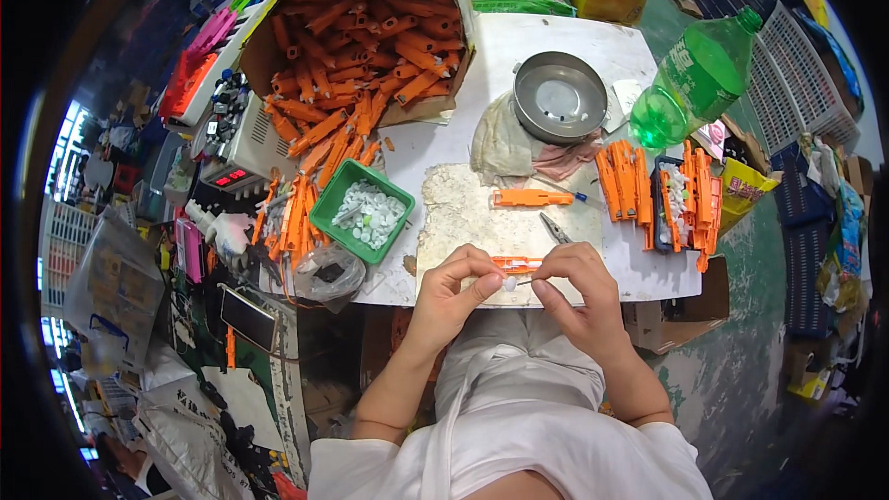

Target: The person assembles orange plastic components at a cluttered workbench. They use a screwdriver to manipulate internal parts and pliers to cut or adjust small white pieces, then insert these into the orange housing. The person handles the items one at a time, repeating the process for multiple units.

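Note:
My left hand (452,294) pinches a small white round plastic piece (509,284) between thumb and forefinger, at the near edge of a worn pale board (454,222). Close beside it, my right hand (585,294) is closed on a thin dark pin (526,281) whose tip points at the white piece. Just beyond my fingertips an orange plastic part (516,264) lies on the board, partly hidden. Farther off rests another orange plastic housing (532,198). A pair of pliers (556,228) lies beyond my right hand, near a thin tool with a blue end (580,196).
At left stand a green tray (363,169) of white pieces and a big box (468,0) spilling orange parts. A metal bowl (559,93) sits on cloth (503,143) at the back. On the right are stacked orange parts (625,183) and a green bottle (699,74).

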### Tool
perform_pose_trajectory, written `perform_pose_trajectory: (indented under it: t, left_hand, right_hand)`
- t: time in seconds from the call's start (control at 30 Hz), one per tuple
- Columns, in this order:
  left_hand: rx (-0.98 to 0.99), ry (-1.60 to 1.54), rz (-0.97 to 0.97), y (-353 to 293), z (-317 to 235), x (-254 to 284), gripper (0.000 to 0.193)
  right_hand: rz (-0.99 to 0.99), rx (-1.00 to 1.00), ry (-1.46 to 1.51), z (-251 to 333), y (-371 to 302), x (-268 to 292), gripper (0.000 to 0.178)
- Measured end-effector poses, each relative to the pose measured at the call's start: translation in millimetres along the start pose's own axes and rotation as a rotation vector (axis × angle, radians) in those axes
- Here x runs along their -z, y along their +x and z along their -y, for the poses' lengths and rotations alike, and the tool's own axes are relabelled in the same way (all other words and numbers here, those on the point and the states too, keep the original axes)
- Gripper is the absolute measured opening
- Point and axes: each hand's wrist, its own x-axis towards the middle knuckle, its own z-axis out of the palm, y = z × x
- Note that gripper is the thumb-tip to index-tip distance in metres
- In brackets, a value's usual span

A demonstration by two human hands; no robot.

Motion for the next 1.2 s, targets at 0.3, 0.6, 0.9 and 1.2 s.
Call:
perform_pose_trajectory:
  t: [0.3,0.6,0.9,1.2]
  left_hand:
    - [-0.001,0.01,-0.025,0,7,-7,0.01]
    - [0.038,-0.049,-0.062,-1,10,-11,0.011]
    - [0.079,-0.117,-0.047,-4,15,-12,0.012]
    - [0.305,-0.376,0.084,-10,28,-8,0.018]
  right_hand:
    - [-0.015,0.001,-0.017,-4,-4,-1,0.014]
    - [-0.037,0.006,-0.029,-5,-4,-3,0.014]
    - [-0.065,0.093,-0.152,-9,-6,-8,0.016]
    - [0.132,-0.3,0.256,-19,-6,-6,0.015]
